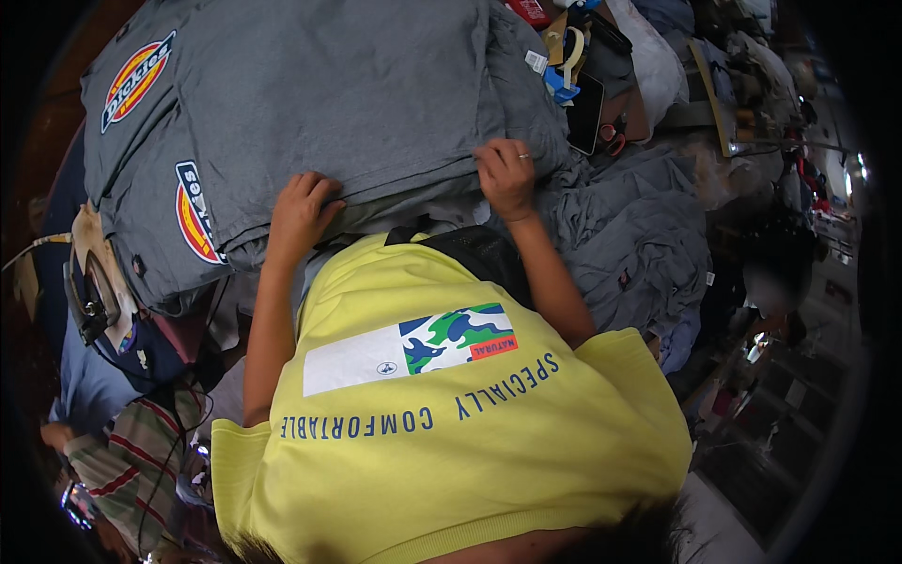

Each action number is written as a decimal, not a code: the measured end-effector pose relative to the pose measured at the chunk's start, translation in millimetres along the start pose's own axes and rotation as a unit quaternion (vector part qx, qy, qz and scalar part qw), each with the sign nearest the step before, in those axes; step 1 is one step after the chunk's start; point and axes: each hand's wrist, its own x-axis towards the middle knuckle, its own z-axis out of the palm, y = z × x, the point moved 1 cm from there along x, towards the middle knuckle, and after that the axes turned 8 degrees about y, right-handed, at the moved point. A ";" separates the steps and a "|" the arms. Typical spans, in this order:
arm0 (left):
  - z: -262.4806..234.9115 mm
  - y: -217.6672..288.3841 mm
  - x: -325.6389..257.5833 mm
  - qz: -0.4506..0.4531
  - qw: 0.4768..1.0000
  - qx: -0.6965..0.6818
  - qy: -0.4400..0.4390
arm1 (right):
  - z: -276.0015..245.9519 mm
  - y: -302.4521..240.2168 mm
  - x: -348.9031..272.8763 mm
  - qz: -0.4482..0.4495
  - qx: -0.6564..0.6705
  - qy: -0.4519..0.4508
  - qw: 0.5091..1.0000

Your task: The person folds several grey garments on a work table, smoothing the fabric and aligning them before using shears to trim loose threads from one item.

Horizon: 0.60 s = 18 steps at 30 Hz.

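A grey garment (357,85) lies spread over a stack in front of me, its near edge running across between my hands. My left hand (303,214) is closed on that edge with the fingers curled. Farther right, my right hand (507,177), with a ring on one finger, pinches the same edge. Bright oval patches (139,81) show on the grey cloth at the left. More layers of folded cloth peek out under the edge, between my hands and my body.
Crumpled grey garments (629,235) are heaped to the right. Beyond them sit red-handled scissors (613,137), a dark flat phone-like object (585,113) and a tape roll (571,49). An iron (94,305) stands at left. Another person's striped clothing (146,456) shows lower left.
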 end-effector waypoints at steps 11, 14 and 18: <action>4.0 -5.9 -14.4 -0.047 0.996 0.022 0.079 | 3.8 4.9 -9.9 -0.015 0.033 -0.019 0.999; -3.1 -15.8 -29.5 -0.057 0.987 0.086 0.126 | 0.5 5.1 -13.6 -0.005 -0.003 -0.025 1.000; -13.5 -25.9 -53.0 -0.104 0.966 0.163 0.172 | -0.5 5.1 -12.6 0.011 -0.002 -0.030 0.999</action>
